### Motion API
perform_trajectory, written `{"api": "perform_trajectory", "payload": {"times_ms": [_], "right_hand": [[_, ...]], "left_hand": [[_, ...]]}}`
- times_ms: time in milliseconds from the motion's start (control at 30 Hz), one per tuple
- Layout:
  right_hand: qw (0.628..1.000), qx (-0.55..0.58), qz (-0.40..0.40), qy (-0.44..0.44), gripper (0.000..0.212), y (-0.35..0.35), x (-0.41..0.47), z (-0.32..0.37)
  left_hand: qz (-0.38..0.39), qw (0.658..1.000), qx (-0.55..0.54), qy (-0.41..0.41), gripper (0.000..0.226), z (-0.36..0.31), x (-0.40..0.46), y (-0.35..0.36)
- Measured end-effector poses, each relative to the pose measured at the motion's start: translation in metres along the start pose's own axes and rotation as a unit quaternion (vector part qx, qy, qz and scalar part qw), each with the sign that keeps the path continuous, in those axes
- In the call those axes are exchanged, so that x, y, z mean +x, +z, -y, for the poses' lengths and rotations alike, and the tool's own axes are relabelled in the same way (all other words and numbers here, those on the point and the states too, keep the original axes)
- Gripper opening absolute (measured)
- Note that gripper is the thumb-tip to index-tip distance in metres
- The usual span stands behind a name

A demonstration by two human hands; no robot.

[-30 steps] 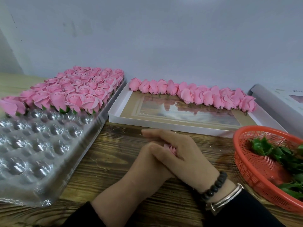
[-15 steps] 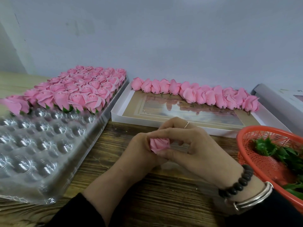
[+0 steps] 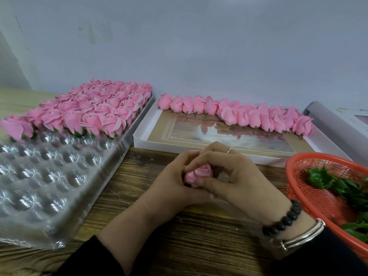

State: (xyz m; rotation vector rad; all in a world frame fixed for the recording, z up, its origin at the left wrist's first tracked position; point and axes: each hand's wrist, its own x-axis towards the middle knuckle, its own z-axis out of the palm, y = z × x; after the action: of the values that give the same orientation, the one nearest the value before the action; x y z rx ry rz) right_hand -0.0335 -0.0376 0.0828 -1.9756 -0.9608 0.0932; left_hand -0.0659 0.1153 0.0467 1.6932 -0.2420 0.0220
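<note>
The left hand (image 3: 173, 189) curls around the base of the pink rose (image 3: 200, 173), and the right hand (image 3: 241, 182) pinches its petals, low over the table (image 3: 191, 242). Its bloom points up and away, toward the white box (image 3: 142, 137) just ahead.

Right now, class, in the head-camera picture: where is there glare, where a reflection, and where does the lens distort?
Head view: glare speckles the empty domes of the clear plastic tray; the white box mirrors the row of pink roses in its glossy window; the wide lens splays the tray's edges; the pink rose gripped by left hand and right hand looks sharp.
</note>
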Motion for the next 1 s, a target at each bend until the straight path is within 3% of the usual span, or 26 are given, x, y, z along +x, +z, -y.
{"api": "perform_trajectory", "payload": {"times_ms": [67,167,267,400,600,767,900,1000], "right_hand": [[1.0,0.01,-0.012,0.013,0.025,-0.003,0.0,-0.003],[0.998,0.049,-0.033,0.026,0.029,-0.008,-0.001,-0.008],[0.993,0.103,-0.039,0.029,0.028,-0.01,-0.001,-0.011],[0.989,0.139,-0.043,0.031,0.027,-0.011,-0.002,-0.012],[0.987,0.143,-0.037,0.062,0.05,-0.016,-0.004,-0.009],[0.994,0.099,-0.018,0.054,0.022,-0.015,-0.002,-0.002],[0.997,0.051,-0.014,0.054,0.023,-0.014,-0.001,-0.002],[0.998,0.029,0.01,0.046,0.021,-0.009,0.0,0.001]], "left_hand": [[0.032,0.994,-0.095,-0.047,0.062,0.002,0.0,-0.002],[0.049,0.955,-0.275,-0.1,0.056,0.002,0.0,-0.002],[0.058,0.937,-0.329,-0.1,0.043,0.001,-0.001,-0.001],[0.044,0.947,-0.308,-0.082,0.033,-0.001,-0.001,0.001],[0.039,0.965,-0.256,-0.047,0.025,0.002,0.001,0.001],[0.049,0.976,-0.206,-0.047,0.026,0.008,0.003,-0.004],[0.06,0.988,-0.125,-0.07,0.046,0.011,0.002,-0.005],[0.051,0.997,-0.032,-0.051,0.044,0.007,0.001,0.001]]}}
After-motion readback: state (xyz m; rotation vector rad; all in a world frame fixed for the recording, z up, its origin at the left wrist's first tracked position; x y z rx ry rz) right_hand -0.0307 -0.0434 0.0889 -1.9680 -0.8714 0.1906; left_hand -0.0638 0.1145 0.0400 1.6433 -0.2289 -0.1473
